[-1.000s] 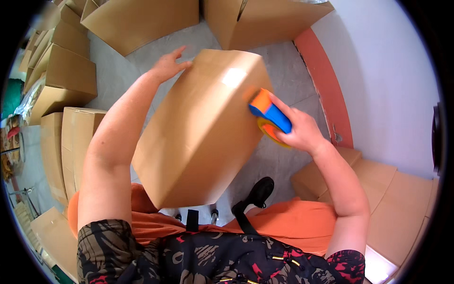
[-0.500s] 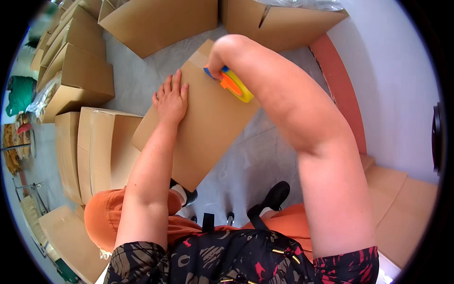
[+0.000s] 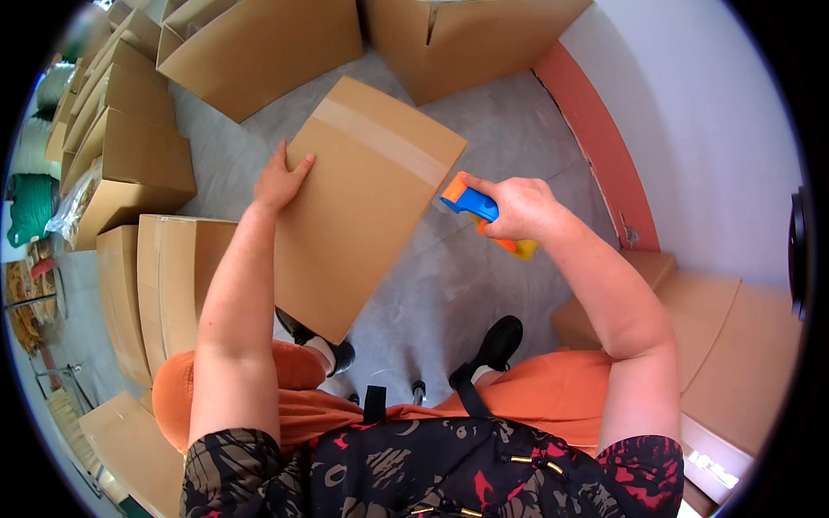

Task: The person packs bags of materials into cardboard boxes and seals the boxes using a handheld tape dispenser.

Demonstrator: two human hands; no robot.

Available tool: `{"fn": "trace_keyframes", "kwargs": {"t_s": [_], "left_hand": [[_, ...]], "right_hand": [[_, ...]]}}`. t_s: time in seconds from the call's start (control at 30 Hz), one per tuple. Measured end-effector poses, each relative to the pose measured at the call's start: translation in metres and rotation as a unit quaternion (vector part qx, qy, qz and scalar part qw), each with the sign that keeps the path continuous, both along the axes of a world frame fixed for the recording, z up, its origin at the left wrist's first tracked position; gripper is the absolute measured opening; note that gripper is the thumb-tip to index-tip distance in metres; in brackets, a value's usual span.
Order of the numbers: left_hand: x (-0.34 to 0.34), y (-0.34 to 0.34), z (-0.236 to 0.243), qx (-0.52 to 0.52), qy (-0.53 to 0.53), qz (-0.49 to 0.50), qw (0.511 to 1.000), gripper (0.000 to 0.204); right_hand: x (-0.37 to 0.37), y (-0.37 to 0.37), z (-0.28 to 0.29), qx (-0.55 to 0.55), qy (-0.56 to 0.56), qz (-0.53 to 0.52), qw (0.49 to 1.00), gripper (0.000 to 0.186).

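A closed cardboard box (image 3: 354,207) stands tilted before me, a strip of clear tape across the far end of its upper face. At its left edge is my left hand (image 3: 281,181), the thumb on that face and the other fingers along the side, partly hidden. Just off the box's right edge, my right hand (image 3: 521,210) is closed round a tape dispenser (image 3: 473,202), blue and orange with yellow showing below the hand. The dispenser's orange front end points toward the taped corner.
Large open cartons (image 3: 268,56) stand on the grey floor (image 3: 449,268) at the far side, with more in a row at left. Upright boxes (image 3: 177,276) are by my left arm. Flat-topped cartons (image 3: 717,337) line the right, below a white wall (image 3: 682,112).
My right hand has come from the box's far end to beyond its right edge with the dispenser. The tape strip now shows fully. My left hand has slid to the left edge.
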State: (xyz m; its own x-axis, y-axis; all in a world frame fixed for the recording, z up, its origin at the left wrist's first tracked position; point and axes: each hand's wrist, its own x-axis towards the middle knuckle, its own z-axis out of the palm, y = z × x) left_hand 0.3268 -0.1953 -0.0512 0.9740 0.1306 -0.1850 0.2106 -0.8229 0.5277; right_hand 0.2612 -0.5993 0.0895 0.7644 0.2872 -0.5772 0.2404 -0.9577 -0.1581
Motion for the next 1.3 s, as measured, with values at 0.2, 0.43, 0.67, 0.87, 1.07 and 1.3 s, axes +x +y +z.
{"fn": "trace_keyframes", "kwargs": {"t_s": [0.2,0.43,0.67,0.87,1.07,1.3], "left_hand": [[-0.008,-0.027,0.019,0.049,0.095,0.010,0.994,0.089],[-0.116,-0.168,0.046,0.067,0.148,0.016,0.987,0.083],[-0.131,-0.173,0.026,0.047,0.072,0.045,0.995,0.076],[-0.063,-0.114,0.007,0.009,0.123,0.043,0.991,0.081],[0.017,-0.010,-0.013,-0.015,0.175,-0.041,0.984,0.068],[-0.045,-0.072,0.081,0.313,-0.122,-0.028,0.941,0.057]], "right_hand": [[-0.038,-0.050,-0.068,0.080,-0.028,-0.034,0.996,0.084],[-0.165,-0.173,-0.163,0.224,-0.155,-0.081,0.959,0.092],[-0.165,-0.182,-0.140,0.193,-0.126,-0.080,0.970,0.090],[-0.099,-0.112,-0.044,0.238,-0.188,-0.024,0.953,0.087],[0.034,0.063,0.080,0.125,-0.077,0.043,0.988,0.083],[0.155,0.202,0.073,-0.045,0.047,0.066,0.996,0.052]]}}
